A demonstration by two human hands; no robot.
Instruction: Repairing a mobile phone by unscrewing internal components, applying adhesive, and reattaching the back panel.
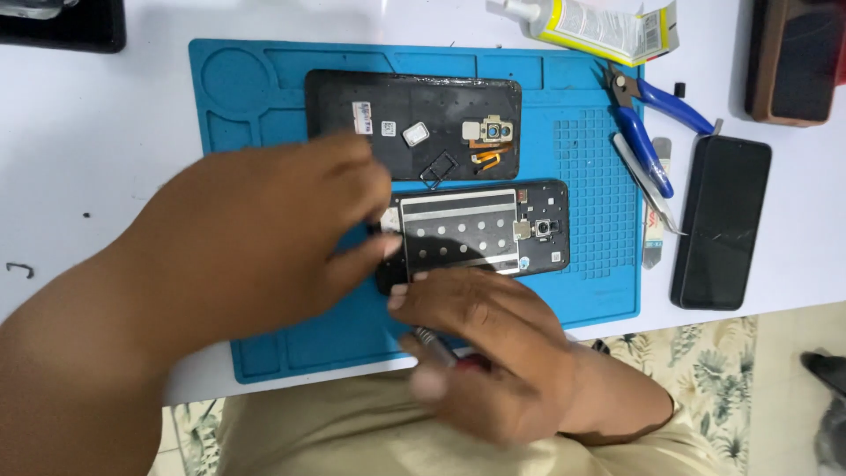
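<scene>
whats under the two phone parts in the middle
A blue mat lies under the back cover and the open phone, on a white table. The left hand hides the phone's left end and the mat below.

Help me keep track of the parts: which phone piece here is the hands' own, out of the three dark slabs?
The opened frame with the silver plate, nearest the person; both hands touch it.

Blue-handled pliers (650, 115) lie at the upper right, a glue tube (592, 24) above them, a dark phone (721, 220) at the right.
</scene>
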